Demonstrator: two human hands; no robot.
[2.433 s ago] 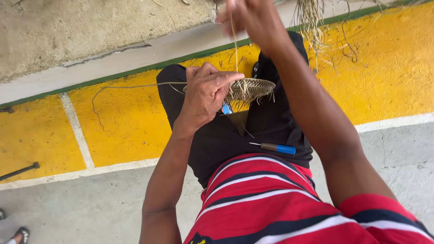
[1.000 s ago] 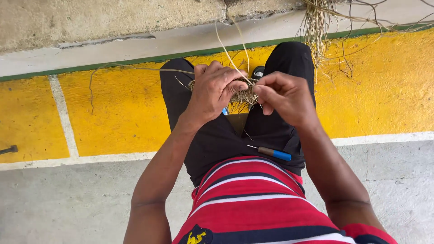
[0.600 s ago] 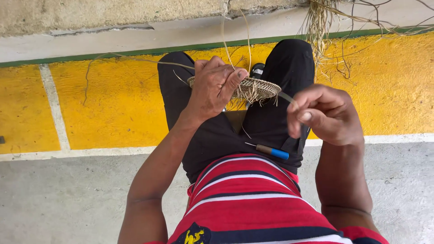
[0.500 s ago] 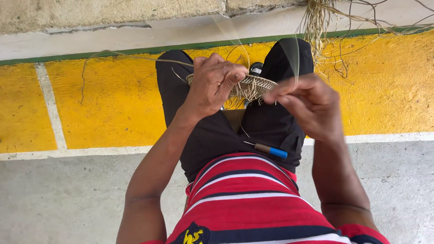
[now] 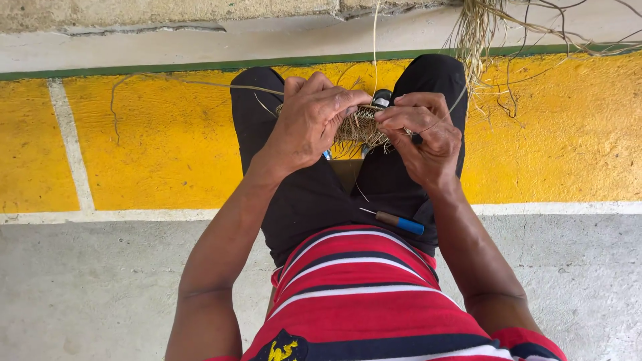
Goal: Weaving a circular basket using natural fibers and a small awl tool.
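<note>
Black-trousered lap (image 5: 301, 194) — blue-handled awl (image 5: 396, 220)

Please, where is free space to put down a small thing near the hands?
Free: grey floor left of the left arm, and yellow band beside the left knee. Crowded: the lap, with woven piece, both hands and the blue-handled tool; loose fibres lie at upper right.

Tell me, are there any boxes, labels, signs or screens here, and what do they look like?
No boxes, signs or screens show.
Emblem: small yellow patch low on the red, white and dark striped shirt, at the bottom edge.
Painted band: broad yellow strip on the floor with white lines and a green edge, no sign on it.
</note>
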